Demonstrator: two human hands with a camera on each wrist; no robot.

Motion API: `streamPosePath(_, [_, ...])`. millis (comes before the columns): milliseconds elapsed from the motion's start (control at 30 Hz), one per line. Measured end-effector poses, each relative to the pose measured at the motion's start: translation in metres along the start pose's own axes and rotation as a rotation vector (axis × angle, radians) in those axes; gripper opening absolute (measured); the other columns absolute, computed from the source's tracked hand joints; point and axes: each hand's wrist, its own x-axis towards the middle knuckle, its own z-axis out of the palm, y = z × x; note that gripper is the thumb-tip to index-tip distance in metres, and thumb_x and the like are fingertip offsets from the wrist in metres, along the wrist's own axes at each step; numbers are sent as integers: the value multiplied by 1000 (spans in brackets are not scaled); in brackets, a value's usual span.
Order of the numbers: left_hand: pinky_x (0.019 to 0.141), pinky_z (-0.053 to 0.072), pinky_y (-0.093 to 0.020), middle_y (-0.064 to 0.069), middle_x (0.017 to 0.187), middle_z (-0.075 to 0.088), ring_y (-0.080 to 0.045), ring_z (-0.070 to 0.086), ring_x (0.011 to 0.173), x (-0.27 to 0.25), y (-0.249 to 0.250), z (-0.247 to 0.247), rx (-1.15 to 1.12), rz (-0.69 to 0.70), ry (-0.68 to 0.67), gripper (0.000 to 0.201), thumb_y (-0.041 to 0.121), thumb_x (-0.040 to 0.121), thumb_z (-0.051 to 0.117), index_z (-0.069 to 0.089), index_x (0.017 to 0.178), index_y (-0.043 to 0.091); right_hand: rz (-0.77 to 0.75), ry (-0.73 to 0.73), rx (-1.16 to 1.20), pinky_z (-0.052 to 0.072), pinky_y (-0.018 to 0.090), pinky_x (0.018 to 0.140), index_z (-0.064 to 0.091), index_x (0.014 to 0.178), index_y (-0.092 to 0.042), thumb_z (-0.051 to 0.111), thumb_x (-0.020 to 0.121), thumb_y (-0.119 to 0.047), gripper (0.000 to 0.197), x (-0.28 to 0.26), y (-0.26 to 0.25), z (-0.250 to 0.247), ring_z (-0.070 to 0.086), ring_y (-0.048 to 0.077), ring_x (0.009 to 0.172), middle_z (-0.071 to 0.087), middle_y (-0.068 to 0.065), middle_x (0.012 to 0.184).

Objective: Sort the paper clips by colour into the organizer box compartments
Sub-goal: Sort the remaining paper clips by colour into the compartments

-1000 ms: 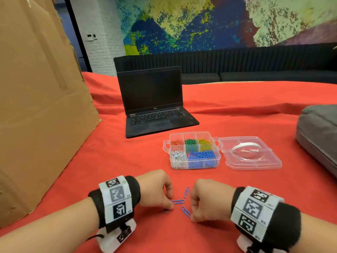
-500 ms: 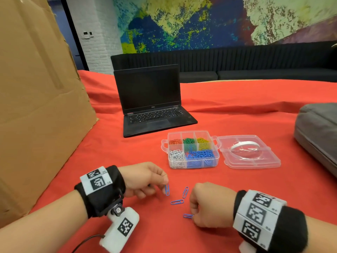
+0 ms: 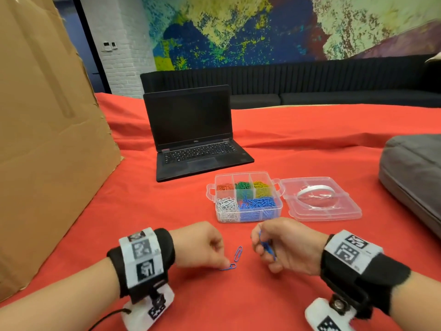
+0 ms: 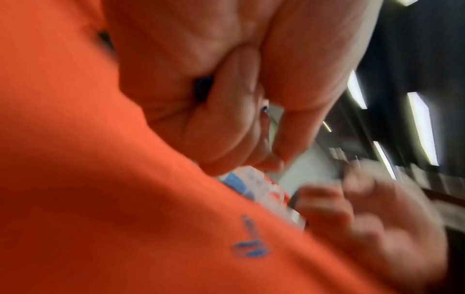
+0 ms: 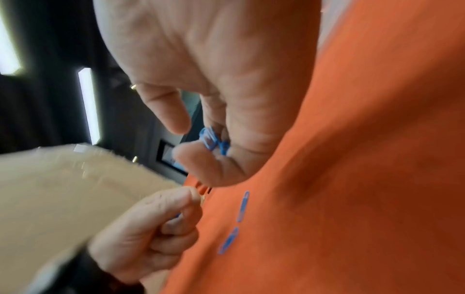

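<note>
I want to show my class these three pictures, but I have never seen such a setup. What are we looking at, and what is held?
No machine: a person wears a head camera and one on each wrist. The head view shows a red cloth, the organizer box of sorted clips, its lid, and a laptop. The right hand holds blue clips. The left hand reaches for one of two loose blue clips. The wrist views show the same fingers close up, blurred.

Two blue paper clips (image 3: 235, 259) flat on red cloth, near the open, colour-sorted organizer box (image 3: 248, 197).
</note>
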Motion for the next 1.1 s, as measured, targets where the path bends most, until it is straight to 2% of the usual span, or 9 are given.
streamPosePath(133, [51, 32, -16, 6, 65, 53, -8, 46, 60, -5, 4, 6, 267, 29, 13, 15, 26, 83, 64, 69, 88, 13, -121, 107, -725, 31, 17, 43, 65, 92, -15, 43, 90, -11, 23, 12, -5, 14, 38, 5, 43, 40, -6, 59])
streamPosePath(200, [51, 35, -18, 3, 67, 56, -12, 47, 61, -7, 3, 6, 281, 13, -2, 14, 19, 82, 59, 68, 86, 9, -284, 106, -1096, 31, 10, 49, 66, 105, -18, 54, 90, -19, 19, 15, -8, 20, 44, -1, 54, 42, -14, 66])
streamPosePath(300, [49, 34, -16, 6, 62, 53, -7, 45, 53, -8, -2, 4, 250, -5, 28, 14, 24, 81, 62, 66, 87, 12, -349, 109, -1340, 34, 19, 65, 67, 101, -23, 68, 80, -28, 21, 18, -9, 27, 47, 7, 74, 50, -13, 75])
streamPosePath(500, [43, 27, -9, 11, 56, 45, 6, 44, 43, -2, 4, 7, 170, 69, 24, 17, 31, 80, 70, 67, 92, 20, -297, 175, -1480, 46, 26, 71, 68, 89, -12, 56, 85, -23, 16, 12, 1, 10, 64, 26, 90, 70, 7, 93])
streamPosePath(600, [46, 32, -9, 11, 54, 46, 1, 45, 45, 4, 10, 8, 229, 105, -13, 11, 23, 80, 66, 68, 89, 16, -277, 263, -1453, 41, 23, 68, 66, 93, -20, 64, 82, -31, 15, 3, 5, -2, 61, 20, 86, 65, -5, 83])
streamPosePath(700, [56, 46, -23, 6, 62, 55, -10, 48, 53, 10, 11, 10, 220, 71, -52, 12, 19, 75, 63, 66, 85, 13, -255, 310, -1398, 38, 22, 67, 67, 96, -26, 70, 78, -37, 22, -3, 2, -10, 54, 13, 79, 46, -15, 66])
streamPosePath(833, [49, 39, -17, 7, 51, 51, -6, 42, 45, 13, 12, 5, 90, 47, -69, 5, 12, 75, 58, 62, 72, 14, -302, 352, -1397, 38, 22, 67, 70, 99, -29, 68, 76, -46, 28, -2, -1, -5, 62, 15, 90, 46, -13, 66])
streamPosePath(967, [46, 36, -15, 10, 47, 49, -3, 39, 42, 15, -1, -9, -121, -18, 26, 9, 8, 80, 58, 66, 77, 6, -329, 277, -1480, 45, 25, 69, 71, 90, -21, 68, 79, -33, 16, 9, -4, 9, 64, 21, 91, 69, -2, 89])
streamPosePath(1100, [38, 29, -16, 6, 47, 44, -9, 32, 38, 12, -15, -22, -249, -84, 131, 9, 11, 81, 62, 67, 74, 12, -307, 248, -1570, 47, 28, 69, 61, 83, -19, 62, 82, -30, 11, 10, -1, 9, 59, 26, 81, 68, 4, 96])
